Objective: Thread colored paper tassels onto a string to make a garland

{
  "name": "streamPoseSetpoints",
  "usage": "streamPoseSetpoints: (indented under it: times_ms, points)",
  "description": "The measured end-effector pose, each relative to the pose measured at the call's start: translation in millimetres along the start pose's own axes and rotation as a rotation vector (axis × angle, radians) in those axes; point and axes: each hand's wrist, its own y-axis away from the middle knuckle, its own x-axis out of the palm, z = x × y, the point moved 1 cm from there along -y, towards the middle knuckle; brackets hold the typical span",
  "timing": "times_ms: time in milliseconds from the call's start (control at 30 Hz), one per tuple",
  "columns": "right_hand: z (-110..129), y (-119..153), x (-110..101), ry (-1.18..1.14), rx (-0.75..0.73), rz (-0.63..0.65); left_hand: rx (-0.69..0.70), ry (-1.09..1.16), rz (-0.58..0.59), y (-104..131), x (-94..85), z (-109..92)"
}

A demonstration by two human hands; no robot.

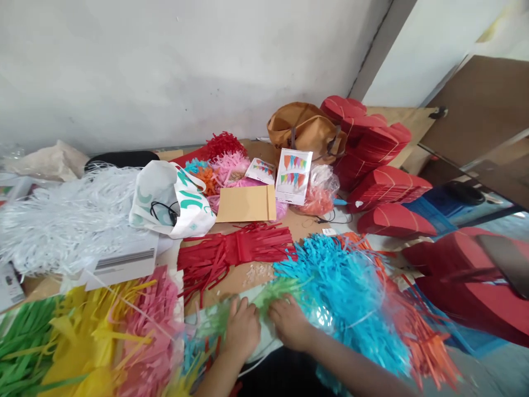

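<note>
Low in the middle of the head view, my left hand (243, 326) and my right hand (291, 323) work side by side at the table's near edge. Between and beyond them stretches a light green fringed tissue tassel (278, 291), smeared by motion. The fingers of both hands are curled onto it, and its strands stick out past each hand. Just ahead lies a dark red fringed tassel (239, 248) with a plain middle band. A large heap of blue fringe (339, 281) is close to my right hand. Small clear pieces (258, 273) are scattered in front.
Pink (151, 320), yellow (82, 342) and green fringe (28, 336) lie at left, white shreds (70, 220) behind. A white bag (169, 201), brown envelope (243, 204), printed card (293, 176) and tan bag (303, 132) stand farther back. Red bundles (388, 184) are stacked at right.
</note>
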Motion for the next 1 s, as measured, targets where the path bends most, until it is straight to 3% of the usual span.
streamPoseSetpoints:
  times_ms: [233,433,767,1000]
  points:
    - [-18,-22,1,0.090,-0.023,-0.057,-0.128,0.014,-0.054,4,-1.2,-14]
    - [-20,-28,-11,0.009,-0.015,-0.041,-0.208,0.084,-0.096,5,8.0,-8]
    - [-26,-28,-3,-0.006,-0.099,-0.106,-0.177,0.159,-0.197,11,11.1,0]
    - [-36,-17,-2,-0.177,0.102,-0.149,-0.283,0.203,-0.288,26,24.4,9]
